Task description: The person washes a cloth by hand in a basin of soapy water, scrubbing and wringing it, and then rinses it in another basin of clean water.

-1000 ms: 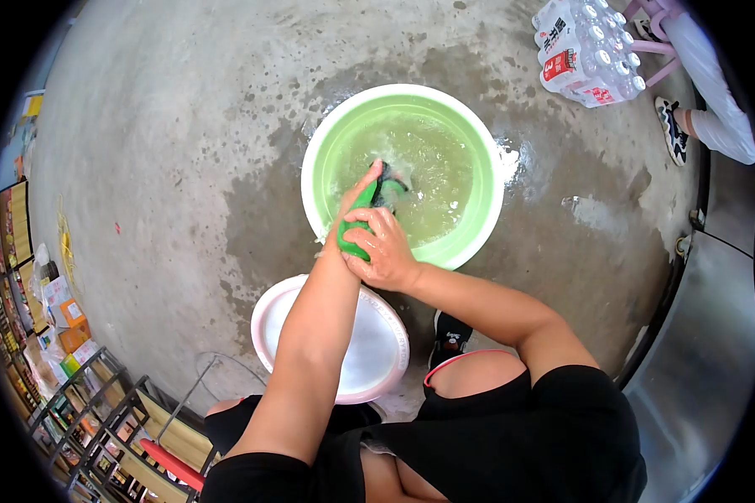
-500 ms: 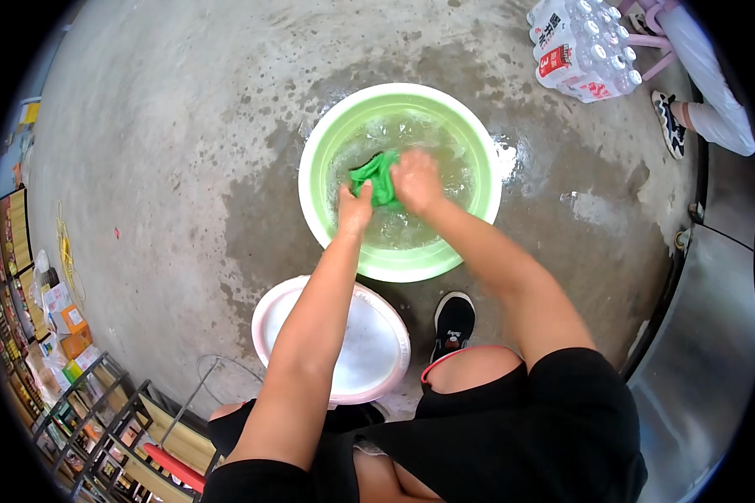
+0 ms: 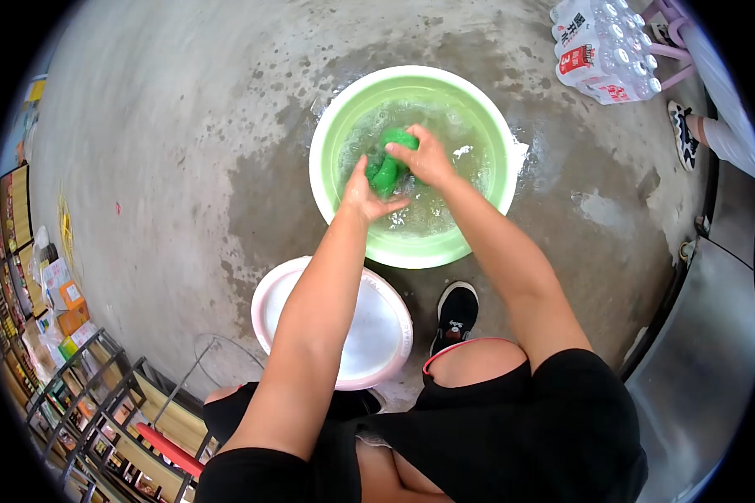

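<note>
A wet green cloth [image 3: 386, 174] is bunched up over the water in a light green basin [image 3: 325, 172]. My right hand [image 3: 429, 159] grips its upper end, thumb and fingers closed round it. Below and to the left of the cloth, my left hand [image 3: 367, 198] is open, with thumb and fingers spread apart. The cloth hangs between that thumb and those fingers; whether it touches the palm I cannot tell. Ripples and small bubbles cover the water around both hands.
A pink-rimmed basin [image 3: 403, 339] of cloudy water stands close to my feet, partly behind my left forearm. Shrink-wrapped water bottles [image 3: 600, 54] and another person's leg [image 3: 726, 142] are at upper right. Metal racks [image 3: 101, 394] line the lower left; the floor is wet.
My right hand has gone from a blurred, flat pose over the cloth to gripping its upper end. My left hand's fingers have spread away from the cloth. The view has shifted slightly.
</note>
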The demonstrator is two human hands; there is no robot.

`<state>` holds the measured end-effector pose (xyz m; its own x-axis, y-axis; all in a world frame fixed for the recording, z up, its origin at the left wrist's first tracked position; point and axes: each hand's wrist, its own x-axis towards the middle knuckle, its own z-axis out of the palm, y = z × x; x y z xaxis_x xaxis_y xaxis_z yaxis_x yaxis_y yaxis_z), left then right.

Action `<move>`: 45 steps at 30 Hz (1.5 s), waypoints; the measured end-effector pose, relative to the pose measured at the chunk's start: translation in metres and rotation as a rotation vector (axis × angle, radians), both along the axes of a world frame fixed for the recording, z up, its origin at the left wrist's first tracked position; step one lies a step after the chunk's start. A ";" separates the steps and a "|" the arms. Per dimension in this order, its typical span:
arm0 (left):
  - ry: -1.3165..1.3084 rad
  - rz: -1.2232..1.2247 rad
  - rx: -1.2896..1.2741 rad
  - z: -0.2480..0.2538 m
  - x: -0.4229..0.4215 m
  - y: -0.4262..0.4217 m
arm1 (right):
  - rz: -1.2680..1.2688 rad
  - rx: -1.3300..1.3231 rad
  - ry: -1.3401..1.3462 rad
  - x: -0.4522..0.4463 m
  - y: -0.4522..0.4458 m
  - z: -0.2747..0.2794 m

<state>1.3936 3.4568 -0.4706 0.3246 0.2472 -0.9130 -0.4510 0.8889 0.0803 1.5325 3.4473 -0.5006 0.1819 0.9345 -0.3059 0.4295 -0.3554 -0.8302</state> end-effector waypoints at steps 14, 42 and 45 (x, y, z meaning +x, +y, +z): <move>0.709 -1.307 0.981 -0.046 -0.001 -0.002 | 0.252 0.646 -0.077 -0.043 -0.049 0.040; 0.928 -0.367 0.858 -0.018 0.014 -0.057 | 0.528 -0.048 -0.656 0.017 -0.010 -0.018; 0.310 -0.022 0.366 -0.009 0.006 -0.034 | -0.010 -0.152 -0.416 0.000 -0.020 0.011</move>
<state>1.3997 3.4226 -0.4796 0.0592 0.5667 -0.8218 -0.3380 0.7860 0.5177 1.5330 3.4273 -0.4897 0.3273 0.8820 -0.3390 0.7119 -0.4661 -0.5253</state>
